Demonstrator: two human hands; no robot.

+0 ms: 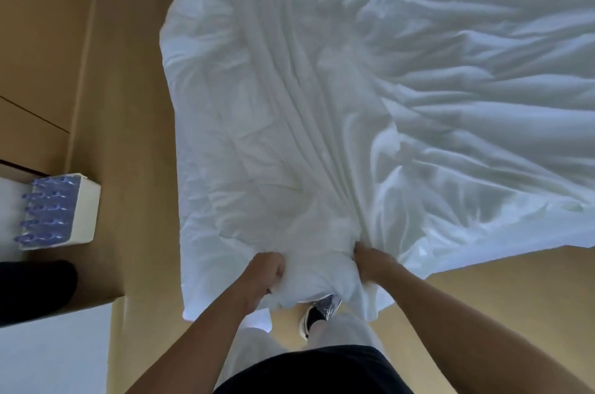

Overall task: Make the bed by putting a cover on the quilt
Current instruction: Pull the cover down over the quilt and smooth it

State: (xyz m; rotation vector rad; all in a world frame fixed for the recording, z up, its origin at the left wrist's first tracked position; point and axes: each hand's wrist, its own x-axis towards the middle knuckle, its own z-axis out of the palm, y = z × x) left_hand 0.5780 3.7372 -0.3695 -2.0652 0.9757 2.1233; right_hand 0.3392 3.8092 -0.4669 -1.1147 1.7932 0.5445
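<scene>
A pack of blue-capped bottles [51,210] stands on the tan floor [138,136], left of the quilt [244,142].

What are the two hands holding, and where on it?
The left hand and right hand both grip the white quilt at its bunched near end, where the thin cover gathers.

Both arms outstretched, left hand [268,274] and right hand [370,264] in curled grip on bedding [317,277].

The scene is viewed from a single head-worn camera. It is aimed steeply down, close above the bed's [450,103] near edge.
</scene>
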